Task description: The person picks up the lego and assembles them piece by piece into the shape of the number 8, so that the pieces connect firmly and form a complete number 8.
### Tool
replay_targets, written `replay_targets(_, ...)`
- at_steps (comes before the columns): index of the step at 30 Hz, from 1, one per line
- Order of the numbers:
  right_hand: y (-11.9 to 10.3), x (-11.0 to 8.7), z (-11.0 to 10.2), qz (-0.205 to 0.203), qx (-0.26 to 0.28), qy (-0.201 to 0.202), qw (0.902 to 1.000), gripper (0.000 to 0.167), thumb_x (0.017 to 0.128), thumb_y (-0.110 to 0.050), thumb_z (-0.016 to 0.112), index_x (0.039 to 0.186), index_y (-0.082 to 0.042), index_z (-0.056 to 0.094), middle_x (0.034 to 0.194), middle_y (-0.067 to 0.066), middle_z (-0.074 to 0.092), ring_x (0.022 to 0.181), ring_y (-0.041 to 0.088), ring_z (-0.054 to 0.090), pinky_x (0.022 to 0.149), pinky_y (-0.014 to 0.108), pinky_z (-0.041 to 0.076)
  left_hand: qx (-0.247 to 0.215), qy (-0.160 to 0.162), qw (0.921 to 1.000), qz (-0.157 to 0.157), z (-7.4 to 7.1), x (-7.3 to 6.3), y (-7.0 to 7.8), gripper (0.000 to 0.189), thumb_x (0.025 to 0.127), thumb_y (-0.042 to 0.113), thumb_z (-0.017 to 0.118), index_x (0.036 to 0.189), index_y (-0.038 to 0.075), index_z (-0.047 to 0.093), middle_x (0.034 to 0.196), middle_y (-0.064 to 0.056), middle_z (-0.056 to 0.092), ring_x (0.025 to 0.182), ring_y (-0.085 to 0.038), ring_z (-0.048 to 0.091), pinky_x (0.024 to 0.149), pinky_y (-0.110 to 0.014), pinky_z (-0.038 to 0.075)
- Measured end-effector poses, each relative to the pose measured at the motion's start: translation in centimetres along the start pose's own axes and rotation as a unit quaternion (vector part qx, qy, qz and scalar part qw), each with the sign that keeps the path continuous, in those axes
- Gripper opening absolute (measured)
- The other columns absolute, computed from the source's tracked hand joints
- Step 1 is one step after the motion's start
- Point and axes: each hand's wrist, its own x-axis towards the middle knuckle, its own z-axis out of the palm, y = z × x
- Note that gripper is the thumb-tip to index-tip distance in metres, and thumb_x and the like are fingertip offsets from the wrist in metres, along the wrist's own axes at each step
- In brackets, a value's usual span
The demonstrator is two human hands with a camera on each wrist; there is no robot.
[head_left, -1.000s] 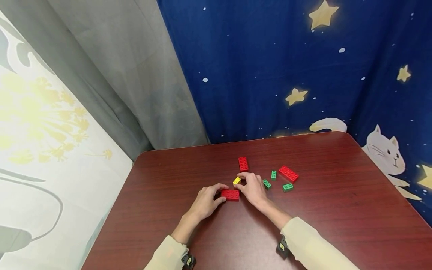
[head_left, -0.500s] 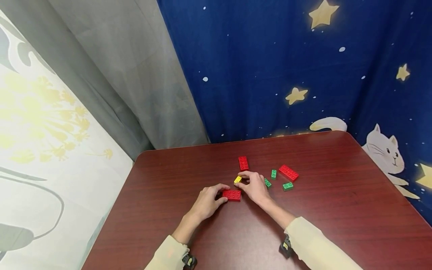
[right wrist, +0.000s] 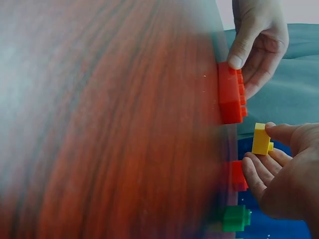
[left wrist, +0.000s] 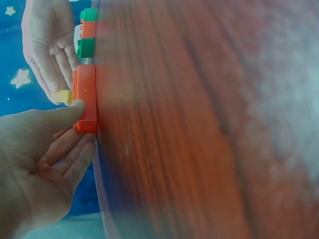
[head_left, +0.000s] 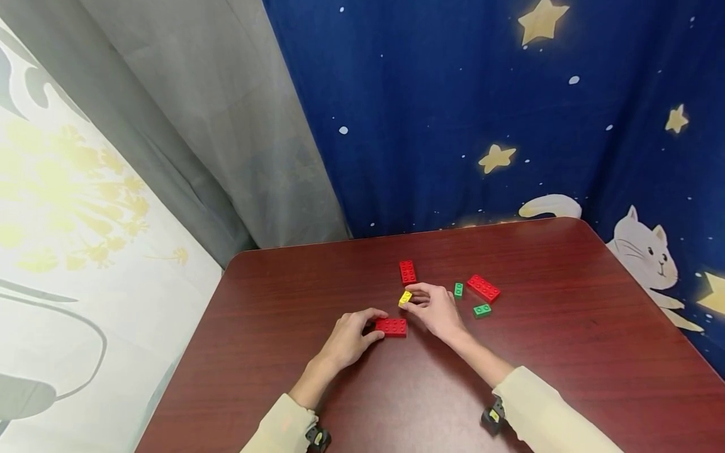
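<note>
My left hand (head_left: pixel 347 340) holds one end of a red eight-stud toy brick (head_left: pixel 392 327) between thumb and fingers. That brick lies flat on the table, studs up, and its right end sticks out past the fingertips. Off to the right, my right hand (head_left: pixel 438 309) pinches a small yellow two-stud brick (head_left: pixel 404 299) between thumb and fingers. The right wrist view has the yellow brick (right wrist: pixel 261 139) raised off the tabletop, apart from the red brick (right wrist: pixel 230 97). In the left wrist view it (left wrist: pixel 63 96) appears beyond the left thumb.
Behind the right hand lies another red brick (head_left: pixel 407 272). Farther right are a third red brick (head_left: pixel 484 288) and two small green bricks, one upright in view (head_left: pixel 458 290) and one nearer (head_left: pixel 482 311). The brown table (head_left: pixel 283 296) ends at a blue curtain (head_left: pixel 442 113).
My right hand has lifted the yellow brick and carried it slightly right, tilting it. The red brick under my left hand has slid a little right. A green brick is now hidden behind my right hand.
</note>
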Motion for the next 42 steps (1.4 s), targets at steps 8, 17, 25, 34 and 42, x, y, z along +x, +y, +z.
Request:
replay_targets(8, -0.8, -0.8, -1.3, -0.001, 0.005, -0.022, 0.9998, 0.041, 0.090, -0.009, 0.086, 0.128, 0.000, 0.074, 0.116, 0.015, 0.078, 0.101, 0.028, 0.077, 0.087, 0.041, 0.063, -0.006, 0.000, 1.0000, 0.006, 0.3, 0.0, 0.5, 0.035, 0.095, 0.017, 0.083, 0.128, 0.015, 0.075, 0.121, 0.000, 0.076, 0.106, -0.015, 0.071, 0.093, -0.039, 0.059)
replay_targets(17, -0.3, -2.0, -2.2, -0.017, 0.002, -0.042, 0.9990, 0.037, 0.090, -0.005, 0.085, 0.125, 0.001, 0.075, 0.109, 0.013, 0.079, 0.095, 0.025, 0.078, 0.086, 0.039, 0.063, -0.015, 0.002, 0.9998, 0.010, 0.6, -0.1, 1.3, 0.033, 0.096, 0.018, 0.082, 0.128, 0.016, 0.075, 0.121, 0.001, 0.076, 0.108, -0.014, 0.071, 0.094, -0.040, 0.059)
replay_targets(25, 0.1, -3.4, -3.0, -0.022, 0.003, -0.052, 0.9984, 0.036, 0.090, -0.004, 0.085, 0.124, -0.001, 0.075, 0.110, 0.012, 0.079, 0.094, 0.024, 0.078, 0.086, 0.038, 0.063, -0.021, -0.006, 0.9997, 0.003, 0.9, -0.1, 2.1, 0.035, 0.095, 0.018, 0.082, 0.129, 0.015, 0.075, 0.121, 0.001, 0.076, 0.109, -0.014, 0.071, 0.095, -0.039, 0.059)
replay_targets(34, 0.5, -4.3, -3.6, -0.043, -0.014, -0.075, 0.9961, 0.035, 0.090, -0.003, 0.084, 0.124, -0.001, 0.075, 0.113, 0.012, 0.078, 0.095, 0.024, 0.078, 0.085, 0.039, 0.063, -0.016, -0.003, 0.9998, 0.009, 1.3, -0.1, 2.4, 0.035, 0.095, 0.018, 0.083, 0.129, 0.015, 0.075, 0.120, 0.001, 0.076, 0.108, -0.013, 0.071, 0.095, -0.039, 0.059)
replay_targets(42, 0.8, -4.7, -3.4, -0.046, -0.021, -0.093, 0.9944, 0.035, 0.089, 0.000, 0.083, 0.124, -0.003, 0.076, 0.115, 0.009, 0.078, 0.096, 0.021, 0.078, 0.085, 0.037, 0.063, -0.019, 0.002, 0.9998, 0.012, 1.7, -0.2, 2.6, 0.035, 0.094, 0.017, 0.084, 0.127, 0.014, 0.075, 0.119, 0.001, 0.077, 0.105, -0.013, 0.072, 0.093, -0.038, 0.059)
